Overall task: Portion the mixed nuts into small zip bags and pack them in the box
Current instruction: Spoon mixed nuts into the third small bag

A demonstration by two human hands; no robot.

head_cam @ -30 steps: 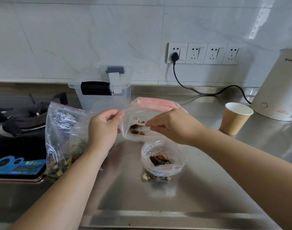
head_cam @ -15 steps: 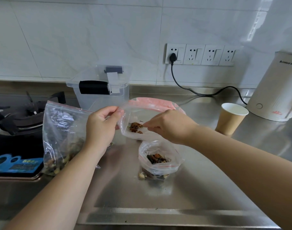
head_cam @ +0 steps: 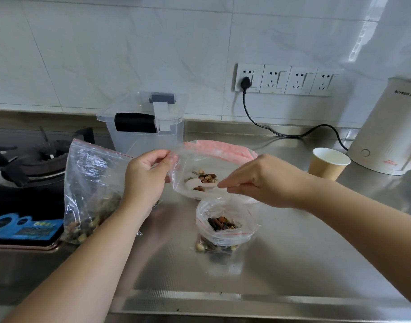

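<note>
Here, each hand, left hand (head_cam: 146, 176) and right hand (head_cam: 260, 183), pinches one of three zip bags (head_cam: 195, 183).

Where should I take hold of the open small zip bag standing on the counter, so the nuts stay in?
Grip the small zip bag at its upright rim near the red zip line, coming from above. Its mouth gapes upward over the nuts, so a top grip probably keeps it level; squeezing its soft sides may tip it.

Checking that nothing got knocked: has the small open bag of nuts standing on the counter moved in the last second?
No. The small open bag keeps the same spacing from the paper cup, below and left of it, as in both earlier pictures.
</note>
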